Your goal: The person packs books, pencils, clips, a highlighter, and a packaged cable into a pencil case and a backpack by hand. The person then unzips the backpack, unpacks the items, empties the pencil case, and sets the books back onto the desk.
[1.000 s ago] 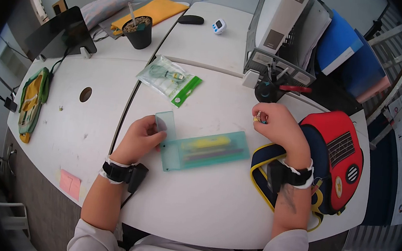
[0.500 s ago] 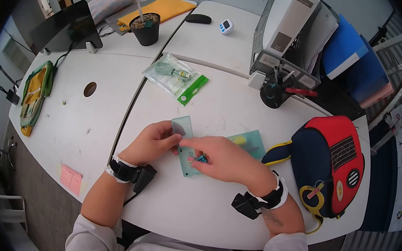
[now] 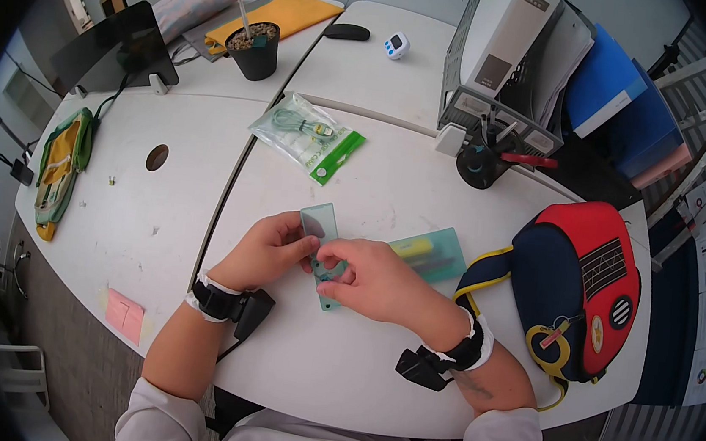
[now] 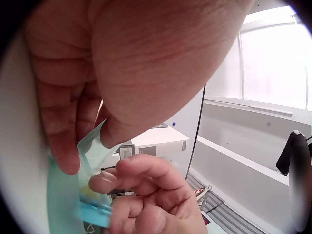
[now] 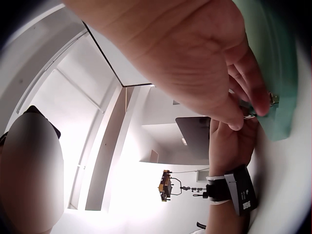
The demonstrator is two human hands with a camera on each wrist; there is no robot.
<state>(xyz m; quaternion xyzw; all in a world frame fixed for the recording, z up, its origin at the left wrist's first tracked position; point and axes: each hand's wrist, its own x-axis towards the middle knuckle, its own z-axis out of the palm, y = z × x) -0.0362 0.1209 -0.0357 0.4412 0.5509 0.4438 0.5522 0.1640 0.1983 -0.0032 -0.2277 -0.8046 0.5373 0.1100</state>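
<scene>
A translucent teal pencil case (image 3: 449, 265) lies on the table, with a yellow item and other long items inside. My left hand (image 3: 260, 254) pinches its raised end flap (image 3: 318, 215) between thumb and fingers. Over the compartment at that end, my right hand (image 3: 389, 283) has its thumb and fingertips parted. A small light-blue clip (image 4: 95, 213) with wire handles is blurred just below those fingertips in the left wrist view. In the right wrist view a small metallic piece (image 5: 274, 99) shows at the case wall beside the fingers.
A red and navy bag (image 3: 572, 288) sits at the right, its strap reaching near the case. Beyond the hands lie a packaged cable (image 3: 306, 135) and a black pen holder (image 3: 479, 166). A green pouch (image 3: 65, 167) and a pink note (image 3: 124, 315) are on the left.
My right hand came left from beside the bag to the case's open end, carrying small clips. Its pinch has since loosened over the compartment. My left hand keeps holding the flap.
</scene>
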